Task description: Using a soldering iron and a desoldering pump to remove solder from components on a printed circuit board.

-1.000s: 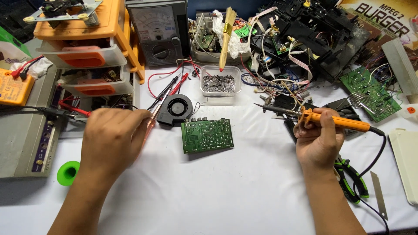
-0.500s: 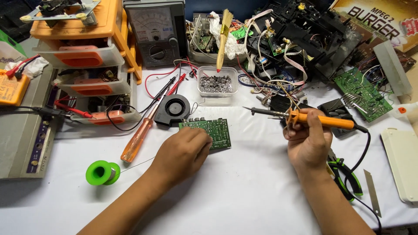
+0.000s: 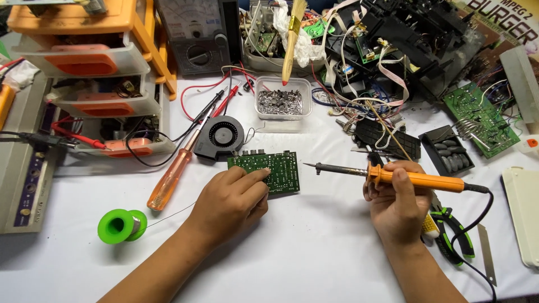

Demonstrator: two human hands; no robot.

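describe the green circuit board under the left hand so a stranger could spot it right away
On the white table, look just in front of the round black blower fan. The small green circuit board lies flat there, with the left hand resting its fingers on the near edge. Unlike the larger green board at far right, it is rectangular, cable-free and being touched.

You're at an electronics repair bench. The white table [image 3: 314, 264] is crowded with an analog multimeter [image 3: 193, 33] at the far edge, orange parts drawers [image 3: 95, 62] far left, a gutted black chassis with loose ribbon cables [image 3: 415, 39] far right, bare green circuit boards [image 3: 483, 118], a blower fan [image 3: 224, 137] and a solder spool [image 3: 120, 225] near left.
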